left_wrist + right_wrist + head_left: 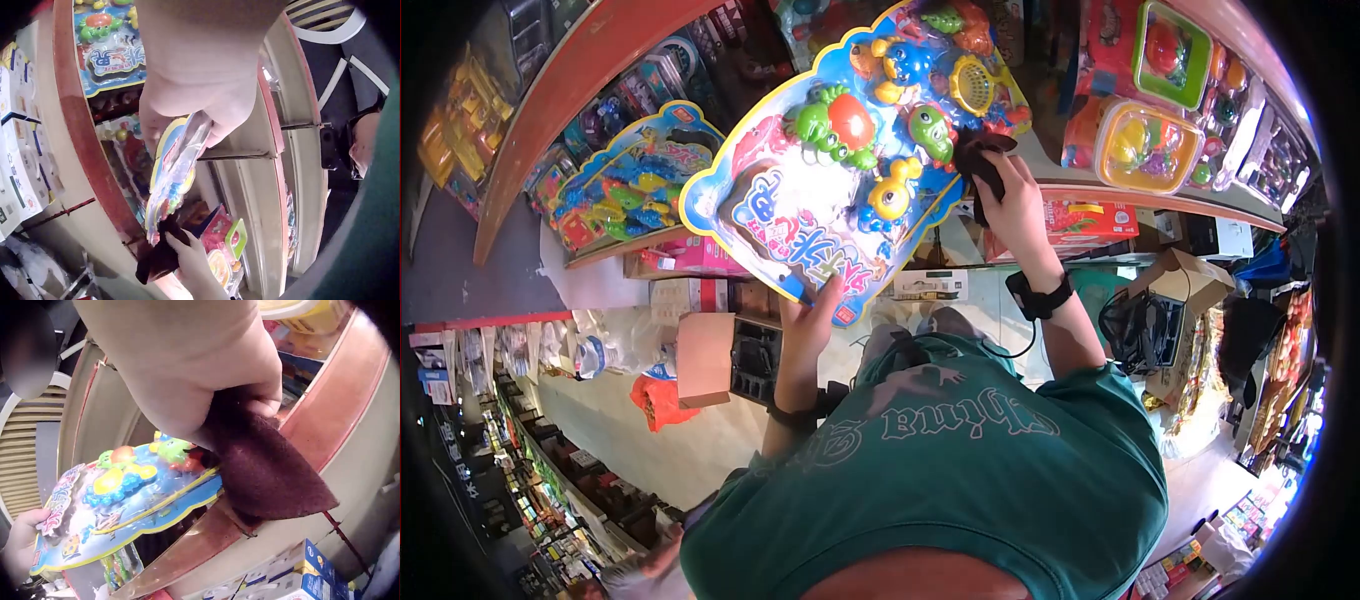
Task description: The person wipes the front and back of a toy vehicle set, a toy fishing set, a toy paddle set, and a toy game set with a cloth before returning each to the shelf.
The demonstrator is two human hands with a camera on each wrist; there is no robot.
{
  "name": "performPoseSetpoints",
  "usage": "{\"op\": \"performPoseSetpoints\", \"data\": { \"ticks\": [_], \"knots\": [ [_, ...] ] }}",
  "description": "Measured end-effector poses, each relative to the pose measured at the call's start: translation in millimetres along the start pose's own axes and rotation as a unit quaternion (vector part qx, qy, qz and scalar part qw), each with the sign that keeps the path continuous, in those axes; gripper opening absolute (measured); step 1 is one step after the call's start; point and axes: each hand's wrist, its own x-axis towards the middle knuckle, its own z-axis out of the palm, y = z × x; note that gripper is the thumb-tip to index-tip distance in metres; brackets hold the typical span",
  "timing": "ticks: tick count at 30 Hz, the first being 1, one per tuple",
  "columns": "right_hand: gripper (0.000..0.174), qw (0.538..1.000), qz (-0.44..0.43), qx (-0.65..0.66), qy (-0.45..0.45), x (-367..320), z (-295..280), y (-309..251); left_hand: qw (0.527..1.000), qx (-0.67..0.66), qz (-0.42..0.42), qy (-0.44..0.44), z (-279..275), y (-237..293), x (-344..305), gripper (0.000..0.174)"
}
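A large blister-packed toy card (772,205) with a blue and yellow scalloped border is held up in front of the shelf. Bright plastic animals, among them a green and red crab (840,125) and a yellow basket (973,85), sit under its clear cover. My left hand (805,328) pinches the near edge, thumb on the front face and fingers behind. In my right hand (1017,205) is a bunched dark maroon cloth (269,472), gripped at the card's right edge. One loose corner of the cloth hangs down in the right wrist view.
A similar toy pack (625,195) stands on the shelf at left. Plastic tubs with green and yellow rims (1148,150) sit at right behind the curved shelf edge (350,394). Below are a cardboard box (705,360), a red bag (662,403) and white-blue cartons (300,575).
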Motion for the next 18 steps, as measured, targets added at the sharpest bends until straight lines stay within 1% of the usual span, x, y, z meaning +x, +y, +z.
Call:
{"op": "performPoseSetpoints", "data": {
  "ticks": [2,5,7,9,11,14,18],
  "knots": [
    [0.034,1.000,-0.021,0.012,0.012,-5.7,3.5,-3.6,1.000,0.000,0.003,0.011,4.4,4.8,1.6,0.037],
    [0.033,0.999,-0.031,0.037,0.014,-16.3,5.2,-19.0,1.000,0.001,-0.004,0.019,4.1,2.3,1.7,0.036],
    [0.033,0.997,-0.049,0.051,-0.023,-25.7,7.0,-27.9,1.000,0.003,-0.010,0.011,3.4,4.0,2.6,0.035],
    [0.032,0.993,-0.061,0.072,-0.065,-37.7,11.0,-40.5,1.000,0.008,0.003,0.002,4.9,6.0,5.2,0.035],
    [0.032,0.990,-0.061,0.105,-0.068,-49.1,19.6,-51.3,1.000,0.020,0.021,-0.003,5.4,9.4,8.0,0.032],
    [0.031,0.984,-0.045,0.145,-0.096,-55.0,19.1,-60.8,1.000,0.022,-0.009,-0.003,2.9,9.5,8.0,0.030],
    [0.031,0.979,-0.042,0.164,-0.110,-52.6,9.3,-64.7,0.999,0.046,0.023,-0.006,6.4,15.7,9.5,0.029]
  ]
}}
